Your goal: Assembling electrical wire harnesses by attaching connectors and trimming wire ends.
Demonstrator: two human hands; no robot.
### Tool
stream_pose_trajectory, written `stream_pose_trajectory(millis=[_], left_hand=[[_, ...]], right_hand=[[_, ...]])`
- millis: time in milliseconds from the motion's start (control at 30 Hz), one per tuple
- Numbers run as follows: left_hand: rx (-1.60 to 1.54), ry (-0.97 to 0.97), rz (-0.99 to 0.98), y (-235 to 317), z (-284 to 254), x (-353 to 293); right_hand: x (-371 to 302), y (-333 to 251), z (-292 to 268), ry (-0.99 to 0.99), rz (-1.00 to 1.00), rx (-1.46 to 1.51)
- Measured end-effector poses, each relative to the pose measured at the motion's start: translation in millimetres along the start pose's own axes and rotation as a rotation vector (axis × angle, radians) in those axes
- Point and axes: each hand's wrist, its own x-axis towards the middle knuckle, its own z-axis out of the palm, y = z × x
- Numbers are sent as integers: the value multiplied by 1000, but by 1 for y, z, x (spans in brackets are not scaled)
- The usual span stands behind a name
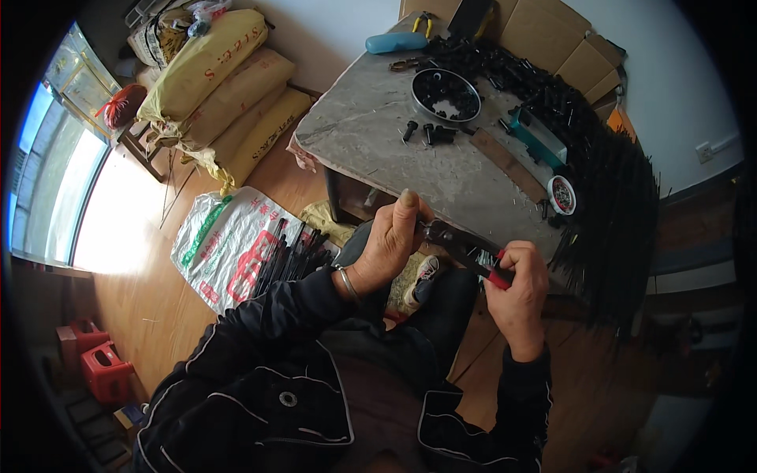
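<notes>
My right hand (520,288) is closed round the red-gripped handles of dark pliers (464,247), which point left toward my other hand. Beside the jaws, my left hand (394,236) is closed with its thumb up; what its fingers pinch is hidden. Both hands are over my lap at the near edge of a grey table (355,130). On it stand a metal bowl (415,101) of small black parts, a wooden strip (509,164), a teal box (538,138) and a small white round dish (572,206) of tiny pieces. A few black parts (430,132) lie loose near the bowl.
Black parts (544,83) are heaped along the table's far side, and long thin black rods (611,213) pile at its right. A blue bottle (396,42) lies at the back. Yellow sacks (213,87) are stacked left; a white bag (217,248) with black rods lies on the floor.
</notes>
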Motion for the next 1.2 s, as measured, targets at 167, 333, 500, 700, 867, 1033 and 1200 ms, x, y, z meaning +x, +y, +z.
stream_pose_trajectory(millis=[167,333,500,700,867,1033,1200], left_hand=[[15,37,-1,1,3,-3],[-72,30,-26,0,-1,-6],[18,77,16,0,-9,-5],[158,22,82,-13,0,-5],[50,83,-93,-7,-4,-4],[115,89,98,-14,-3,-8],[220,108,29,4,1,-10]], right_hand=[[4,-12,-7,57,-156,-288],[-1,-12,-7,46,-184,-313],[-18,-13,14,-394,351,376],[-40,-4,19,-1130,895,1675],[-30,-8,3,-639,344,386],[-53,-5,18,-1001,802,1707],[-24,-6,6,-770,276,531]])
